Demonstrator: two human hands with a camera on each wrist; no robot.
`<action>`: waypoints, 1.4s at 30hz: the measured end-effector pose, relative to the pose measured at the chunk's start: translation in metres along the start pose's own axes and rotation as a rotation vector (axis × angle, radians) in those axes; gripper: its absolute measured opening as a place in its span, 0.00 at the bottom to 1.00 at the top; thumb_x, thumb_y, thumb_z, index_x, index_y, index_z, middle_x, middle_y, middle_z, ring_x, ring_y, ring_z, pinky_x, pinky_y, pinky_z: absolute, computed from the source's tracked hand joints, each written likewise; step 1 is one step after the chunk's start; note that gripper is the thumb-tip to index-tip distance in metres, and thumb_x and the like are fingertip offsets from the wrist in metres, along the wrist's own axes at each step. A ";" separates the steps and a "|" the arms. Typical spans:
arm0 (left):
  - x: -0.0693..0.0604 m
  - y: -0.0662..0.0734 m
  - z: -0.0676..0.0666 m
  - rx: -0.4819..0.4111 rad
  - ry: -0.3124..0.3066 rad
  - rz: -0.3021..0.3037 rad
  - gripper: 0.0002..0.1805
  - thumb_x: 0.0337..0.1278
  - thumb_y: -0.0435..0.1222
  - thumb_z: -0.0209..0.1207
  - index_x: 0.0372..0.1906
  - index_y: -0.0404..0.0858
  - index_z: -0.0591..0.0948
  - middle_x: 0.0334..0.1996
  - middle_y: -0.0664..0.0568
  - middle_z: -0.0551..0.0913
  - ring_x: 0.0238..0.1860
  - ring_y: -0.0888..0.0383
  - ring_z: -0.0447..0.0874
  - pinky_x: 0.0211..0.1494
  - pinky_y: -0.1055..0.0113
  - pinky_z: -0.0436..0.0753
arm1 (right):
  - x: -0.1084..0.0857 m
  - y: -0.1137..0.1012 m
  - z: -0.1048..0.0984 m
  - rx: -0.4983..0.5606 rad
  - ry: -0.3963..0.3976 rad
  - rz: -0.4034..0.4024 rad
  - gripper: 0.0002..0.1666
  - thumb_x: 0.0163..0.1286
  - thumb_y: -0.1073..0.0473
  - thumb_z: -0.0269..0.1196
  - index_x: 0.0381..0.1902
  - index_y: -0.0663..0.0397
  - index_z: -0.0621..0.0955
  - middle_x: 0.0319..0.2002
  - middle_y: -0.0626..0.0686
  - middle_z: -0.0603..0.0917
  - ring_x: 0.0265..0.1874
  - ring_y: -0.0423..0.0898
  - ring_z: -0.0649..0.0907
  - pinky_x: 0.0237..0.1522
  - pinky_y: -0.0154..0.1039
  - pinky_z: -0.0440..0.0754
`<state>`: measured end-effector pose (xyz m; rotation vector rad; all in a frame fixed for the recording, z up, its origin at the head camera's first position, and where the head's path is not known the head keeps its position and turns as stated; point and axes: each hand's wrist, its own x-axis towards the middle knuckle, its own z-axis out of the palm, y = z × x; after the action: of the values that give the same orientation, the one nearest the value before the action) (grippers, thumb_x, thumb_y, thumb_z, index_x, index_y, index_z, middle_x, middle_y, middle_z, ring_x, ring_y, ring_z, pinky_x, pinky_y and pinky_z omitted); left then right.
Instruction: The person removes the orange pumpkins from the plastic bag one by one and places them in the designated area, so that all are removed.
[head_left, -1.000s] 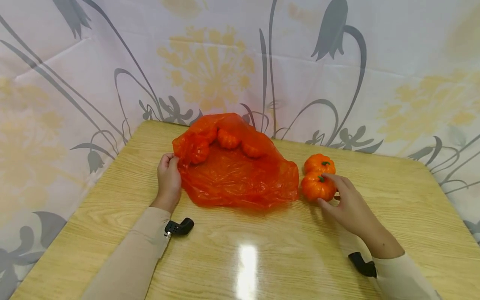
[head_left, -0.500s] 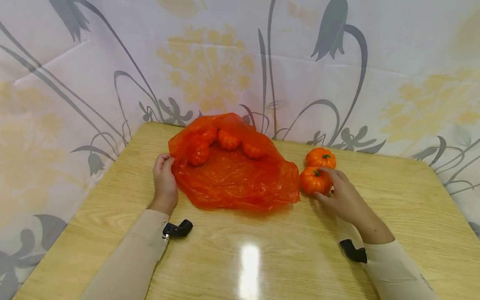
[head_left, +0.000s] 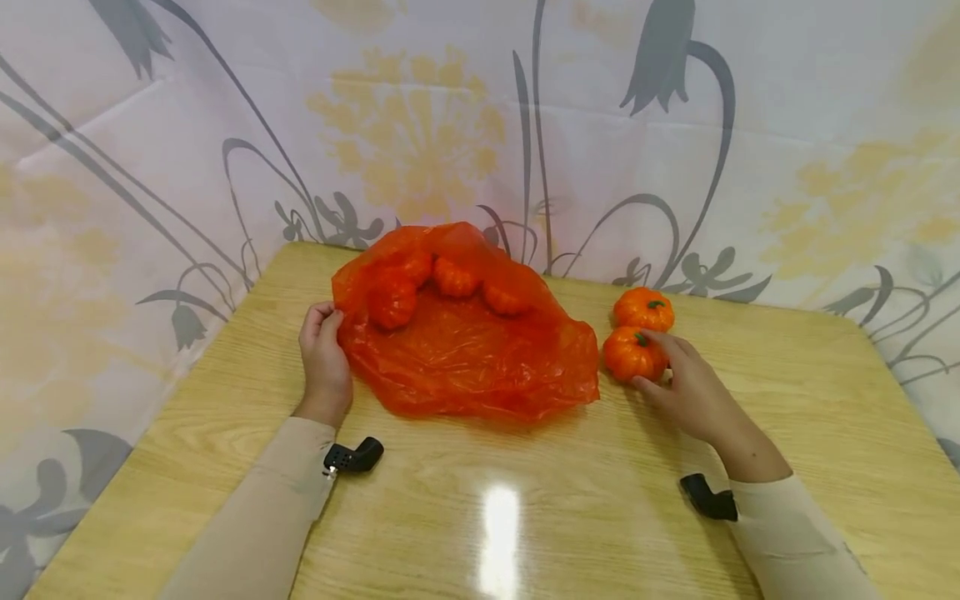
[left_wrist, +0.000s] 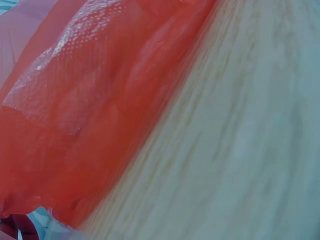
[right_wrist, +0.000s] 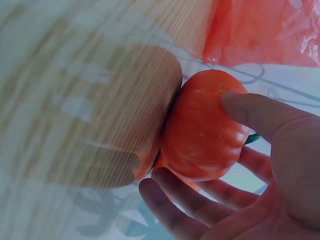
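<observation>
Pumpkins (head_left: 392,302), at least three, show hazily through a translucent red plastic bag (head_left: 465,367) on a wood-grain table (head_left: 420,533) in the head view, sitting at ten, twelve and two o'clock of its centre. At the bag's nine o'clock, the left hand (head_left: 326,367) pinches its edge between thumb and fingers, a hold that probably keeps the film spread and steady. Just beside the bag at three o'clock, the right hand (head_left: 693,396) has its grip around a near pumpkin (head_left: 632,358); a far pumpkin (head_left: 639,309) sits just beyond it, toward twelve. Both lie within easy reach of that hand, perhaps the reason for their side.

Seen from the left wrist, red film slants from twelve o'clock down to seven, with bare table at three. The left fingers are out of sight, so this angle cannot confirm the pinch.

From the right wrist, the thumb (right_wrist: 245,110) presses the near pumpkin at about two o'clock while fingers curve around from six. The grip spans the ribbed body, likely because the short green stem (right_wrist: 253,139) offers little to hold. Whether any weight is lifted off the table cannot be told.
</observation>
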<state>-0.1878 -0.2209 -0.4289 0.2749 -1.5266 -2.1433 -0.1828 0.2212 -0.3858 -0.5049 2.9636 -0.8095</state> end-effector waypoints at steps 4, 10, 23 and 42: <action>-0.001 -0.001 0.000 -0.034 -0.003 0.023 0.10 0.71 0.31 0.40 0.37 0.45 0.72 0.37 0.57 0.73 0.44 0.61 0.74 0.51 0.73 0.74 | 0.002 0.000 0.001 0.003 -0.003 -0.005 0.41 0.66 0.63 0.67 0.72 0.67 0.62 0.66 0.76 0.65 0.66 0.73 0.66 0.64 0.71 0.65; -0.003 -0.001 -0.002 -0.019 -0.013 0.041 0.07 0.70 0.31 0.44 0.38 0.43 0.72 0.36 0.58 0.73 0.43 0.62 0.74 0.50 0.75 0.73 | 0.001 -0.001 0.003 -0.008 -0.005 -0.005 0.42 0.66 0.62 0.67 0.72 0.66 0.62 0.66 0.76 0.64 0.65 0.74 0.67 0.64 0.71 0.65; -0.004 0.000 -0.001 0.371 -0.026 0.153 0.13 0.64 0.34 0.60 0.48 0.33 0.72 0.40 0.59 0.71 0.43 0.59 0.69 0.45 0.70 0.68 | 0.000 -0.002 0.005 -0.024 -0.003 0.009 0.42 0.67 0.62 0.65 0.73 0.66 0.60 0.66 0.77 0.63 0.64 0.74 0.67 0.65 0.71 0.65; -0.005 0.013 0.013 0.202 0.067 0.254 0.11 0.64 0.28 0.56 0.32 0.49 0.75 0.28 0.57 0.73 0.31 0.61 0.72 0.38 0.74 0.73 | -0.008 -0.031 0.001 0.033 0.374 -0.155 0.27 0.63 0.69 0.62 0.61 0.64 0.76 0.65 0.68 0.71 0.65 0.68 0.69 0.64 0.63 0.70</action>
<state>-0.1856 -0.2112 -0.4134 0.2054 -1.6457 -1.7715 -0.1660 0.1978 -0.3714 -0.6546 3.2710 -1.0733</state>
